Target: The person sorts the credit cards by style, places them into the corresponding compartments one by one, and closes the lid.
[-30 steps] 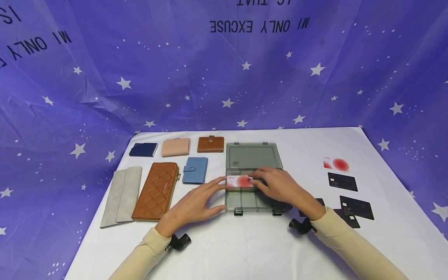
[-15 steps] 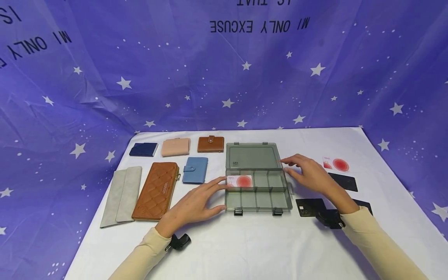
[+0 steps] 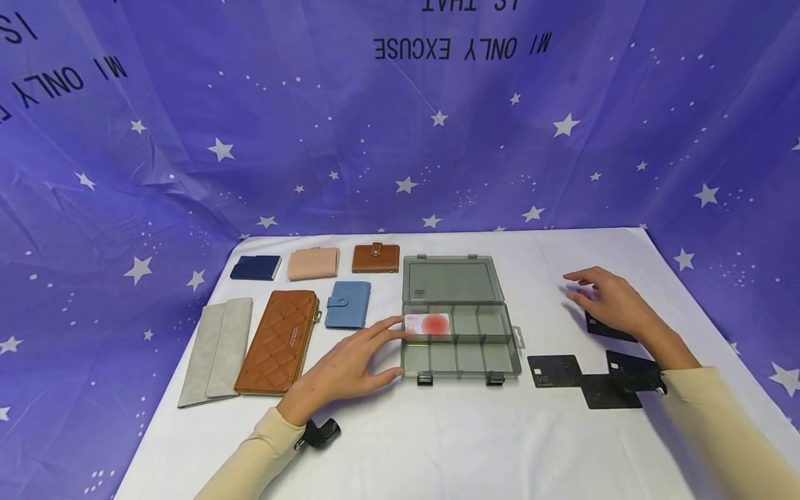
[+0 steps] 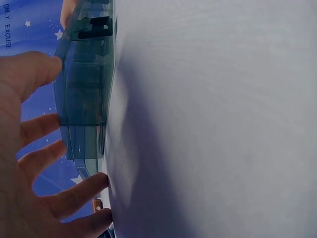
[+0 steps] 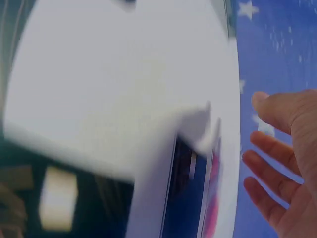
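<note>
Your head view is bright and evenly lit from above, sharp across the white tablecloth (image 3: pixel 437 430), with only soft shadows under your arms and slight stretching toward the edges. Your left wrist view is clear, with a broad soft shadow on the cloth beside the grey box (image 4: pixel 84 94). Your right wrist view is heavily motion-blurred; the cloth glares nearly white.

Six wallets (image 3: pixel 278 340) on white tablecloth (image 3: pixel 437 444), starry purple backdrop (image 3: pixel 400 139), perhaps fabric.
</note>
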